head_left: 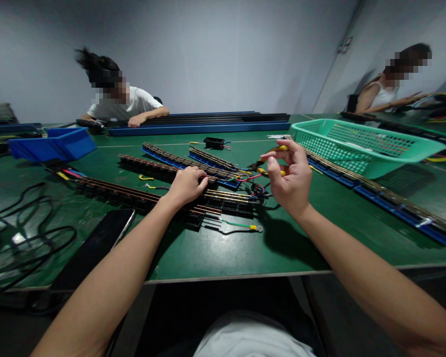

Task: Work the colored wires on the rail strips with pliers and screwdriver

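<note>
My right hand is curled around pliers with yellow and black handles, which look spread apart. Their dark jaws point left, near red, blue and yellow wires at the end of a black strip. My left hand presses on a long black plastic strip lined with copper rods, its fingers bent over it; the fingertips are partly hidden. Beneath and beside it lies another black strip with brass rods. A green wire with a yellow-sleeved ring terminal lies in front of them.
Behind are blue strips with rods and a small black socket. A green basket and a long blue strip are right. Left are a blue bin, phone and black cables. Two people sit across the table.
</note>
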The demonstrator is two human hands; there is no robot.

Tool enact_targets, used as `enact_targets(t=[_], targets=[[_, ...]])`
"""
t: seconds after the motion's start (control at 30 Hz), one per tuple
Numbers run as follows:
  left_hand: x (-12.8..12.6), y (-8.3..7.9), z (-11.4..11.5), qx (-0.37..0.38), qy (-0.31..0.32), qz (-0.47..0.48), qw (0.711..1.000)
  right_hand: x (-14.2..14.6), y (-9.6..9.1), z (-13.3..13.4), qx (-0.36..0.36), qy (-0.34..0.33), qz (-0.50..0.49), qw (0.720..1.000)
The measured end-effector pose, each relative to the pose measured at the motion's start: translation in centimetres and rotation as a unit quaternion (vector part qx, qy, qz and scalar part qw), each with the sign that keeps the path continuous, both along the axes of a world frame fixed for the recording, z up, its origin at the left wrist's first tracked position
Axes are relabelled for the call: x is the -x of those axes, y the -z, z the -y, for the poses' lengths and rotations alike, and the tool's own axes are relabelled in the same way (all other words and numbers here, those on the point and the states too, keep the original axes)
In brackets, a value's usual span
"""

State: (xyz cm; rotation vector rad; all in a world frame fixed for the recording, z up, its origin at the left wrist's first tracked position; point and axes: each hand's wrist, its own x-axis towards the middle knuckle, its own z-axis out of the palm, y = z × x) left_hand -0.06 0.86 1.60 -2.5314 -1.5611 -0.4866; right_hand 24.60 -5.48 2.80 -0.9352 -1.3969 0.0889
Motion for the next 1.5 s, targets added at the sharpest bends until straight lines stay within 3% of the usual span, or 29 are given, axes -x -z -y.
enact_targets(t=[0.4,0.6,0.7,0.9,1.1,1.17,1.33,1.5], targets=[[0.0,0.0,0.0,0.000,0.005,0.001,1.000,0.2,2.0,-2.4,0.075,-0.015,0.041,0.996],[0.0,0.1,-0.1,-0.002,0.005,-0.006,1.000,0.0,2.1,-2.6,0.079,-0.034,0.048,0.995],[0.0,0.1,-0.1,-0.002,0.005,-0.009,1.000,-0.1,2.1,-2.5,0.067,-0.051,0.106,0.991],[-0.1,-0.1,0.1,0.001,0.001,-0.012,1.000,-0.4,2.3,-2.3,-0.020,-0.127,0.343,0.930],[-0.1,0.0,0.1,0.000,0.002,-0.004,1.000,-0.5,2.2,-2.3,-0.001,-0.158,0.406,0.900],[0.0,0.0,0.0,0.000,0.004,-0.004,1.000,-0.6,2.2,-2.3,-0.001,-0.162,0.392,0.906],[0.0,0.0,0.1,-0.001,0.002,-0.007,1.000,-0.4,2.0,-2.1,0.055,-0.125,0.264,0.955],[0.0,0.0,0.0,0.000,0.007,-0.002,1.000,-0.4,1.7,-2.1,0.099,-0.045,0.106,0.988]])
